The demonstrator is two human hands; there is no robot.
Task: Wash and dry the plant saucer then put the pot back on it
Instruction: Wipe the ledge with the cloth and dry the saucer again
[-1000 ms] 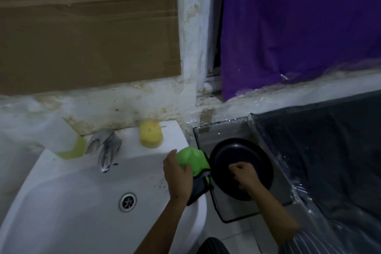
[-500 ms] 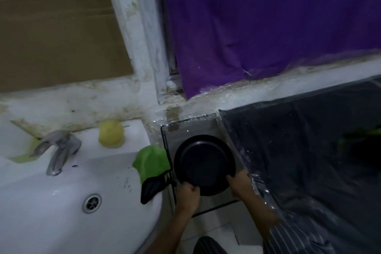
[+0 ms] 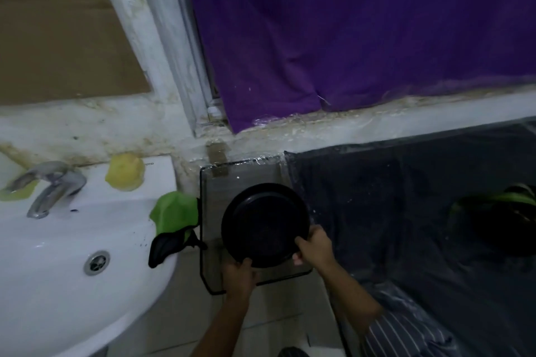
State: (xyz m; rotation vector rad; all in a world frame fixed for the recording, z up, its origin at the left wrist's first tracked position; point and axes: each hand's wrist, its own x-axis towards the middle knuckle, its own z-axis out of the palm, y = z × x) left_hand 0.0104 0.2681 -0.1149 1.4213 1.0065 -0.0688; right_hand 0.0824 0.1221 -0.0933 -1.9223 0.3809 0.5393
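Both hands grip the near rim of the black saucer (image 3: pixel 265 224), left hand (image 3: pixel 239 275) below, right hand (image 3: pixel 314 245) at its right edge, over a glass shelf (image 3: pixel 240 174) beside the sink (image 3: pixel 58 240). A green cloth (image 3: pixel 174 211), released a second ago, drapes the sink's rim; a yellow sponge (image 3: pixel 125 172) sits behind.

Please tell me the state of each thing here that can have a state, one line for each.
saucer: held at its near rim by both hands, above the glass shelf
left hand: gripping the saucer
right hand: gripping the saucer
green cloth: draped over the sink rim
tap: no water visible
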